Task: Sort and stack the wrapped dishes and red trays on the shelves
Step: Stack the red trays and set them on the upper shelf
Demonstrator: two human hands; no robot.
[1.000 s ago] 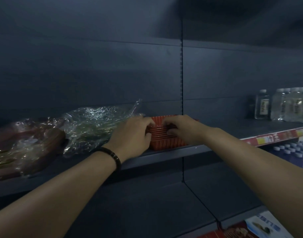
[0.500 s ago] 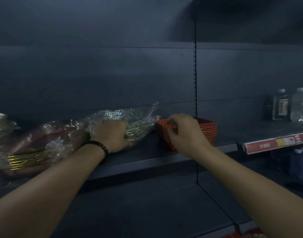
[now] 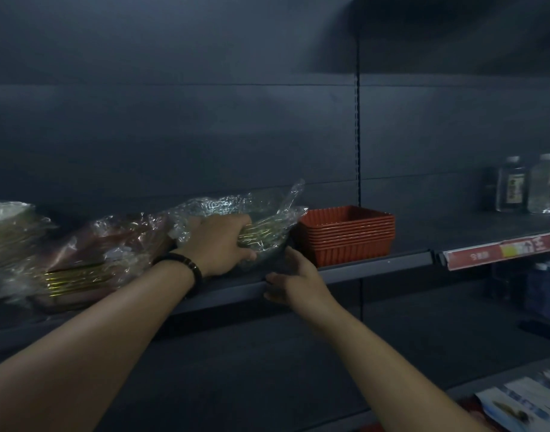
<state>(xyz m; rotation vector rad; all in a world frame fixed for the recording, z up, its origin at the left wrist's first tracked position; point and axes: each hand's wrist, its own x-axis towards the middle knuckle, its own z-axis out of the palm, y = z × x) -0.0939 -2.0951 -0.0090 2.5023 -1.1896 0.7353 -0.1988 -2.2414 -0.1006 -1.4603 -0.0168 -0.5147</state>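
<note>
A stack of several red trays [image 3: 348, 232] stands on the dark shelf [image 3: 376, 265], just left of the upright post. To its left lies a plastic-wrapped stack of gold-rimmed dishes [image 3: 267, 219]. My left hand [image 3: 219, 244] grips this bundle from the front, fingers curled over the wrap. My right hand [image 3: 294, 277] is at the shelf's front edge below the bundle's right end, fingers reaching up toward the wrap and holding nothing. Further left lie a reddish wrapped stack [image 3: 89, 257] and a pale wrapped stack [image 3: 5, 232].
Clear bottles [image 3: 512, 188] stand at the right end of the shelf, above a red price strip [image 3: 501, 249]. Blue-capped bottles [image 3: 545, 288] sit on the level below. A printed package [image 3: 523, 406] lies at the lower right. The lower shelf under my arms is bare.
My right hand let go of the red trays and dropped to the shelf edge under the wrapped dishes. My left hand closed further round the wrapped bundle. The view shifted left.
</note>
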